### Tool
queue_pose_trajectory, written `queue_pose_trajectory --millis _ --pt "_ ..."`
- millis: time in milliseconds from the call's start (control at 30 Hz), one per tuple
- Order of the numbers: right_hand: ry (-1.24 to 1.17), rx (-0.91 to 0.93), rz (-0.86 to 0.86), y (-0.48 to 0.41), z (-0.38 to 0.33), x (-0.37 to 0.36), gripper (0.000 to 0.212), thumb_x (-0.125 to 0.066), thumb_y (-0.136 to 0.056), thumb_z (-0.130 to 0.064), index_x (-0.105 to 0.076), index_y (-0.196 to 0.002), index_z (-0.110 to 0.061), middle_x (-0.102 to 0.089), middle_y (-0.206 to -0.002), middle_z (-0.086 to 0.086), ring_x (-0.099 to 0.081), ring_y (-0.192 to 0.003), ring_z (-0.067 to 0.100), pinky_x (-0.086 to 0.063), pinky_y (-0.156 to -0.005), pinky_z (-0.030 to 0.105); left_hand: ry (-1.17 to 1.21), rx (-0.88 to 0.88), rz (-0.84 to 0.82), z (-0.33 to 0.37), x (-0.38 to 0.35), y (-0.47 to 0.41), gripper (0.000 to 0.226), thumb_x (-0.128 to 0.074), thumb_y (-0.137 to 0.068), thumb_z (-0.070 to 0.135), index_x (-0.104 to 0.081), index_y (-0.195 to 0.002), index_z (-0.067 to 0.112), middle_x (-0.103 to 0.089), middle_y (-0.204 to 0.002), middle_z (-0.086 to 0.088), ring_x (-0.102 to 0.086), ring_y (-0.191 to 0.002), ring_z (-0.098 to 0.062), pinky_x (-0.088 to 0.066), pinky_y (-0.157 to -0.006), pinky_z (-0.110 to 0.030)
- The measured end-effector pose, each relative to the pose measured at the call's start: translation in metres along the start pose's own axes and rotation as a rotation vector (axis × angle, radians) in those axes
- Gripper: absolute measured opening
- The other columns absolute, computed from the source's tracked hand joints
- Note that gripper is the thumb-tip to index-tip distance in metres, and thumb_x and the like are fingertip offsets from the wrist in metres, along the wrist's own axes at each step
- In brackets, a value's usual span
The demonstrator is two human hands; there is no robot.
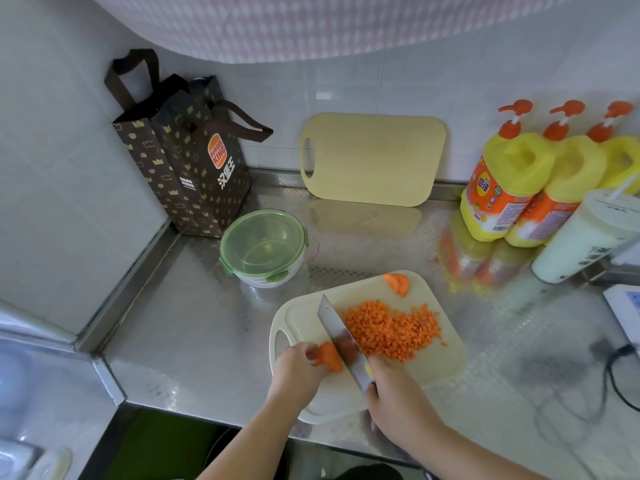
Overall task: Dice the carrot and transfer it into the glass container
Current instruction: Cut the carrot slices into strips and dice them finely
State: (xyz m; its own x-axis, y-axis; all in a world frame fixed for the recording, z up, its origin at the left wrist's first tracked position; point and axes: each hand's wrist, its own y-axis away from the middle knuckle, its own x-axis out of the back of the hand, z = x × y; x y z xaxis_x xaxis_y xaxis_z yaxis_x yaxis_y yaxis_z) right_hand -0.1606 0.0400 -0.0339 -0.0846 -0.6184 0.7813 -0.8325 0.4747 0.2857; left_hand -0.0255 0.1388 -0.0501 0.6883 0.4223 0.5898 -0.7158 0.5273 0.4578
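Now curled fingers (313, 356) steady smooth carrot (329, 356) beside steel blade (341, 341).

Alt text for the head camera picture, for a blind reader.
A left hand holds a carrot piece on a pale cutting board while the right hand cuts it with a cleaver, beside a pile of diced carrot. A lidded glass container stands behind.

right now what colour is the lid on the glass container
Translucent green lid, seen best in the head view.
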Motion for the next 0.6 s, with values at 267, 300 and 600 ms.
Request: queue_pose_trajectory --millis 267,300,600 --pt "0.002 -0.016 0.036 -0.002 -0.007 -0.002 0.017 -0.04 -0.095 -0.011 -0.048 -0.108 -0.018 -0.046 -0.092 -0.005 -0.048 -0.079 0.013 -0.037 -0.064 0.023 0.007 -0.03 0.06 0.006 -0.008 0.0 0.006 -0.063 -0.085 0.023 -0.059 -0.089 0.027 -0.058 -0.095 0.004 -0.056 -0.089 -0.018 -0.042 -0.069 -0.025" --pt "0.009 -0.017 0.044 -0.001 -0.006 -0.001 0.014 -0.04 -0.095 -0.011 -0.046 -0.105 -0.019 -0.045 -0.09 -0.007 -0.048 -0.076 0.011 -0.038 -0.063 0.022 -0.018 -0.04 0.059 0.006 -0.008 0.0 0.012 -0.064 -0.084 0.023 -0.061 -0.096 0.025 -0.057 -0.102 0.002 -0.056 -0.093 -0.02 -0.043 -0.073 -0.027" --pt "0.044 0.027 -0.001 0.003 -0.008 -0.003 0.014 -0.04 -0.094 -0.012 -0.046 -0.106 -0.017 -0.045 -0.106 -0.002 -0.046 -0.081 0.017 -0.031 -0.065 0.026 -0.05 -0.035 0.105 0.005 -0.014 -0.007 0.016 -0.06 -0.082 0.018 -0.067 -0.096 0.02 -0.064 -0.097 0.0 -0.058 -0.087 -0.018 -0.046 -0.073 -0.027"
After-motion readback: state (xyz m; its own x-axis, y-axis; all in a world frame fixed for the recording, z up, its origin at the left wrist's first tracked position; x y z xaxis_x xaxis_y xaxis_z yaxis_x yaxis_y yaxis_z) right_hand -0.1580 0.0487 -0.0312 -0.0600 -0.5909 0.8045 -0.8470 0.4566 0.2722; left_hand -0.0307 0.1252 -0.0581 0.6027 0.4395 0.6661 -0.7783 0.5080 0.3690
